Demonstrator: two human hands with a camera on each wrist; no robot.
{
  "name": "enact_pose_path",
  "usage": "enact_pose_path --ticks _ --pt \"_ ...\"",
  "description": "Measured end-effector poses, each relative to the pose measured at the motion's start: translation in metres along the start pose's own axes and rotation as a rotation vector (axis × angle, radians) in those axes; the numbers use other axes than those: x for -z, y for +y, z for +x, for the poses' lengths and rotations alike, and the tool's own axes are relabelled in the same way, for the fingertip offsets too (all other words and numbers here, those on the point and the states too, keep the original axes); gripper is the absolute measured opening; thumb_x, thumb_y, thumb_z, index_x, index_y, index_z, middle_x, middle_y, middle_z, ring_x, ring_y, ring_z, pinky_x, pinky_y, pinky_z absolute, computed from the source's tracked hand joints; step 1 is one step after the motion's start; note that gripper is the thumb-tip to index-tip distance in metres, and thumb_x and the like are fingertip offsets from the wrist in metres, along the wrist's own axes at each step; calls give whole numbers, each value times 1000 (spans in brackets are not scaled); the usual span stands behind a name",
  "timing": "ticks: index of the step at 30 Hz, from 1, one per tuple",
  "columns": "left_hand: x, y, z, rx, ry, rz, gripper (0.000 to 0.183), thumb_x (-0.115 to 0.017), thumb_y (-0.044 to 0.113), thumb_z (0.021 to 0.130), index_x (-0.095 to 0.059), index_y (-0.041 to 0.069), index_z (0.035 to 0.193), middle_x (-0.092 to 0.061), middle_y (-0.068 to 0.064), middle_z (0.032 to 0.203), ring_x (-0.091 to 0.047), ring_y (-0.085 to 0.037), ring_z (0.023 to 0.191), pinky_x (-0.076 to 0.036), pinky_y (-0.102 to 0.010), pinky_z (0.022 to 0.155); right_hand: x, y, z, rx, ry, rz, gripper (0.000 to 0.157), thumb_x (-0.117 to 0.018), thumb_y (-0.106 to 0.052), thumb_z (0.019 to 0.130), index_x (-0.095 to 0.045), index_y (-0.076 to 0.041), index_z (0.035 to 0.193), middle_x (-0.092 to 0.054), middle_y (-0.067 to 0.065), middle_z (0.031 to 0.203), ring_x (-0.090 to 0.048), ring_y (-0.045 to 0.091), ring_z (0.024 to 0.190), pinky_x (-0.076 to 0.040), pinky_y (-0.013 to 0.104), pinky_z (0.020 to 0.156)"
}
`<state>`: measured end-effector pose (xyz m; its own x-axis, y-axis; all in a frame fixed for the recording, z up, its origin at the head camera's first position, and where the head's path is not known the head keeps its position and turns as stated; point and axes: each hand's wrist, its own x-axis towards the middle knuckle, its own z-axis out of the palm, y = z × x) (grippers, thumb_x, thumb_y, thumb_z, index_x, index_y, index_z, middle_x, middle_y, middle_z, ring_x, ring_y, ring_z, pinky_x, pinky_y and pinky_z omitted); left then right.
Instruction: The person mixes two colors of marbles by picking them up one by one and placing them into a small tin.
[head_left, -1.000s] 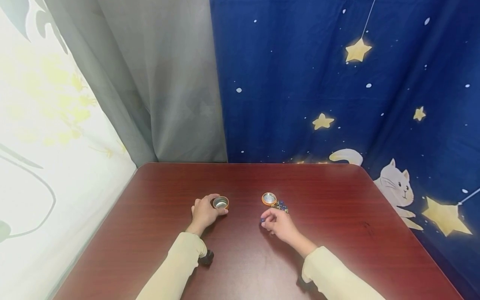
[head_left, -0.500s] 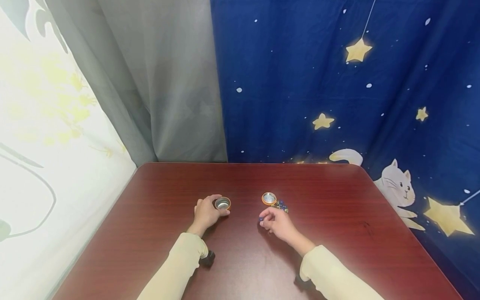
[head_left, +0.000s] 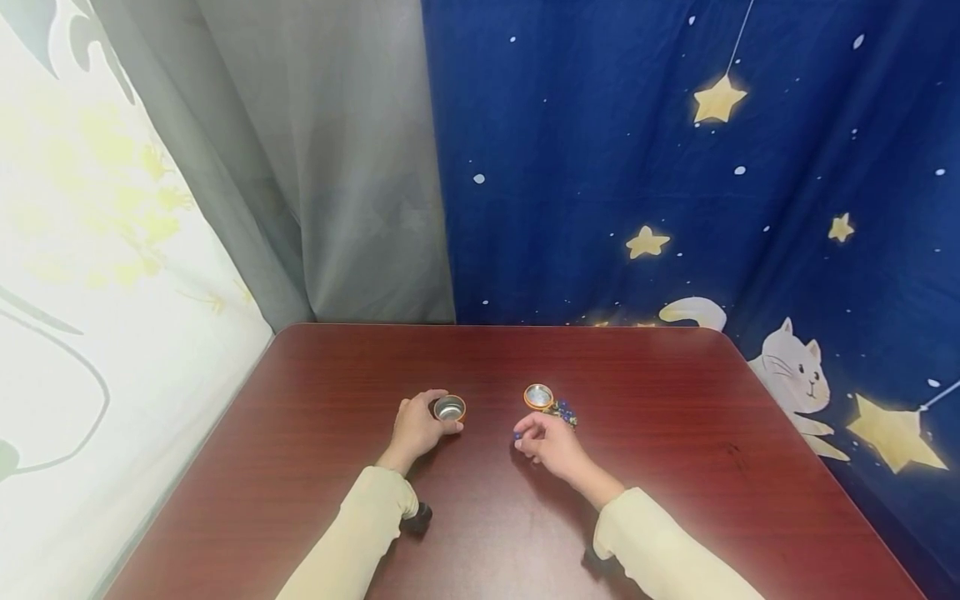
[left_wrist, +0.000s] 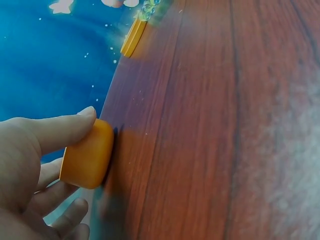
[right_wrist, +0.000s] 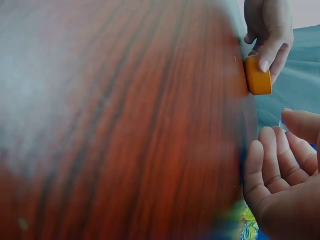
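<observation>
My left grip (head_left: pixel 416 427) holds the tin (left_wrist: pixel 87 159); at its four o'clock, my right grip (head_left: pixel 553 443) pinches a bead (head_left: pixel 517 436). I judge: transfer step; next needs steady pinch toward ten o'clock.

1. The small blue piece (head_left: pixel 517 436) was mostly covered by the right hand (head_left: pixel 557 444), too small to identify.
2. At that hand's one o'clock, the blue cluster (head_left: pixel 564 410) was partly hidden, its pieces uncountable.
3. The head view cut off the left sleeve (head_left: pixel 343 542) at seven o'clock, the right sleeve (head_left: pixel 667 546) at five.
4. In the right wrist view, the tabletop (right_wrist: pixel 125 125) blurred toward nine o'clock.
</observation>
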<state>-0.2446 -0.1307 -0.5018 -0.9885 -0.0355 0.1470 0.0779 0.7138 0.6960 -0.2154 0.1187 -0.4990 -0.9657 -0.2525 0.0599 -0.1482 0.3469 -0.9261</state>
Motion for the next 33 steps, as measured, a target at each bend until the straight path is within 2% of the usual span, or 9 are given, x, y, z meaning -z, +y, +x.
enact_pose_path --ticks 16,23,33 --pt "-3 5 -12 -31 -31 -15 68 -90 26 65 -64 10 126 -65 -13 117 -54 -36 112 -43 -49 91 -1 -2 -3 -8 -5 18 13 -70 6 82 -65 2 94 -60 4 70 -61 22 59 -50 30 53" --pt "-4 8 -14 -60 -57 -14 67 -91 25 64 -65 9 124 -66 -14 114 -56 -37 111 -42 -49 93 -4 -1 -3 0 -8 22 13 -70 5 83 -64 2 95 -61 4 71 -62 25 60 -50 32 53" --pt "-5 8 -13 -86 -87 -17 65 -91 24 64 -66 8 121 -66 -12 110 -59 -31 104 -44 -46 90 -9 0 1 -10 -8 42 14 -71 4 82 -64 1 94 -61 4 71 -62 21 62 -53 35 56"
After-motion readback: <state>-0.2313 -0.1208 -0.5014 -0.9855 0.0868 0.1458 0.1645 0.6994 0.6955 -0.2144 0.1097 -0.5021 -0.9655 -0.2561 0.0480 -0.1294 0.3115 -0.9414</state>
